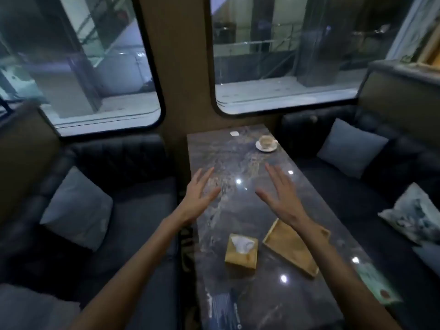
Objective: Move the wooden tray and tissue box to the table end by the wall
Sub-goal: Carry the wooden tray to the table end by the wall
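A wooden tissue box (241, 251) with white tissue sticking out stands on the dark marble table (226, 153), near its middle. Just to its right lies a shallow wooden tray (289, 248), turned at an angle; my right forearm crosses over its far part. My left hand (198, 197) and my right hand (279, 195) hover over the table beyond both objects, toward the wall. Both hands are empty with fingers spread, palms facing each other.
A cup on a saucer (266, 142) and a small white object (234, 133) sit at the wall end of the table. A green card (376, 284) lies at the near right edge. Dark sofas with grey cushions (76, 208) flank the table.
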Motion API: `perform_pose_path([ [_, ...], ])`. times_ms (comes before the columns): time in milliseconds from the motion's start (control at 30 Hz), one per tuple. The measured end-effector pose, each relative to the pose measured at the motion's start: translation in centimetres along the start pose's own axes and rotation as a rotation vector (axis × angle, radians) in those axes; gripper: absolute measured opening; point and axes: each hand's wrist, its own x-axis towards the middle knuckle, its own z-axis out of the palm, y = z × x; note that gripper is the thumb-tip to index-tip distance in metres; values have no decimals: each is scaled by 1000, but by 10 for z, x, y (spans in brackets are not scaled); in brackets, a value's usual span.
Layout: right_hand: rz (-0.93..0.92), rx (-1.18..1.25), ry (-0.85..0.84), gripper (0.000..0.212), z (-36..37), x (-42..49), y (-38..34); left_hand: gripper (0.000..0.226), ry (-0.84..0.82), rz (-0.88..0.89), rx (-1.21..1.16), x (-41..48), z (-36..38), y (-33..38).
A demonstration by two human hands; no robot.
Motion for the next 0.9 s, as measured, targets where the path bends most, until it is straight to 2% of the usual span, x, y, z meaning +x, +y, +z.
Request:
perform_pose_path([
  [67, 116, 33, -29, 83, 25, -16, 3, 62, -65, -13, -34, -4, 6, -22],
  [233, 344, 37, -13, 82, 92, -84, 31, 61, -310, -102, 83, -19, 31, -98],
  [300, 376, 15, -13, 81, 98, -101, 31, 61, -372, -112, 113, -21, 35, -108],
  [467, 509, -317, -1, 79, 99, -135, 37, 64, -452, -35, 215, -13, 61, -100],
  [567, 546, -404, -5, 81, 97, -146, 46, 65, -479, 15, 251, -11, 79, -93],
  [633, 601, -427, -30, 80, 96, -151, 49, 63, -530, 36, 265, -6, 85, -87],
  [900, 771, -401, 68, 81, 90, -136, 56, 68, -654, 191, 347, 72, 118, -73],
])
